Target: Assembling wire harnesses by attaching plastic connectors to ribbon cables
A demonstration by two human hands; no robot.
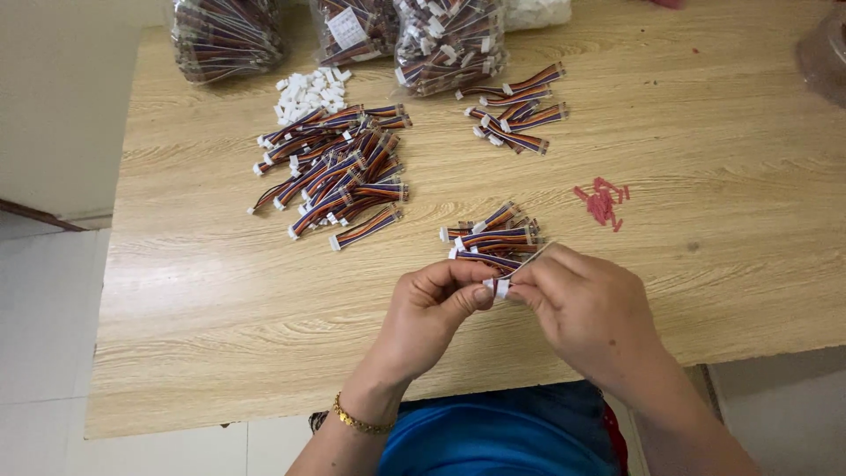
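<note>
My left hand [432,310] and my right hand [586,308] meet above the near edge of the wooden table [705,273]. Between their fingertips they pinch a small white connector [499,286] on a short multicoloured ribbon cable. The cable runs up from the connector past my right fingers. Just beyond my hands lies a small pile of the same cables [495,240]. A gold bracelet [359,421] circles my left wrist.
A large heap of ribbon cables [335,172] lies at centre left, with loose white connectors [310,90] behind it. Another small group of cables [515,115] lies farther back. Several tiny red pieces [603,203] sit right. Clear bags of cables [445,40] line the far edge.
</note>
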